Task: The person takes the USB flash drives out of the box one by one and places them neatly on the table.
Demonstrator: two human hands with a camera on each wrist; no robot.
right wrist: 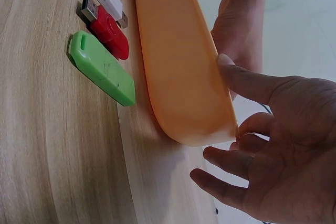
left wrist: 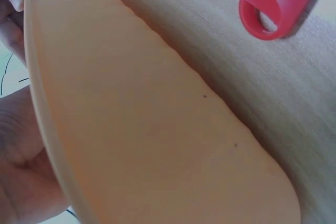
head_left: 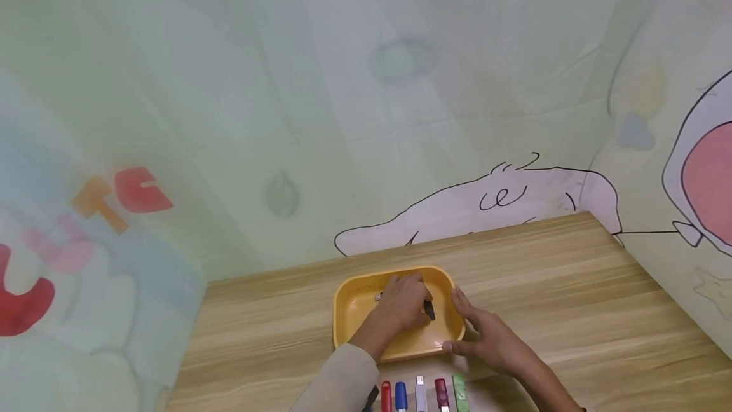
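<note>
A yellow plastic tray sits on the wooden table. My left hand reaches down inside it, fingers bent around a black USB stick whose end sticks out on the right; the fingertips are partly hidden. A metal USB plug shows at the left of that hand, the rest of it covered. At the tray's right end, my right hand holds the rim, its thumb on the near side and fingers around the corner. The right wrist view shows two of its fingers spread off the tray wall.
Along the near side of the tray lies a row of USB sticks: red, blue, white, dark red and green. A dark piece is partly behind the left sleeve. A printed cloth wall stands behind the table.
</note>
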